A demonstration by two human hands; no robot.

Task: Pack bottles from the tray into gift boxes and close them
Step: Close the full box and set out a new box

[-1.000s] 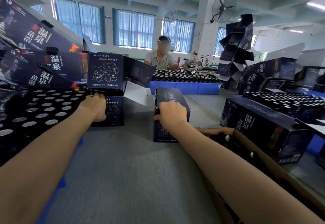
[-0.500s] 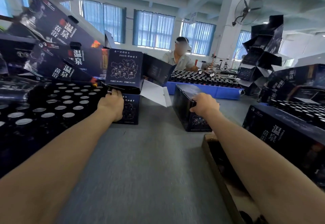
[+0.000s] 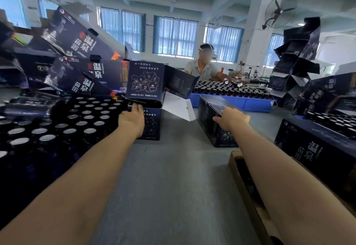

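Both arms stretch forward. Left hand point(image 3: 132, 119), fingers nearly straight, touches the open gift box's point(image 3: 144, 80) lower edge; right of it, right hand's point(image 3: 232, 119) fingers curl over a closed gift box point(image 3: 207, 116).

Left hand point(image 3: 132, 120) now straight-fingered, previously curled.

The right hand's point(image 3: 232, 119) fingertips are hidden behind its knuckles on the box point(image 3: 210, 129); bottles point(image 3: 86, 121) far left of them are blurred.
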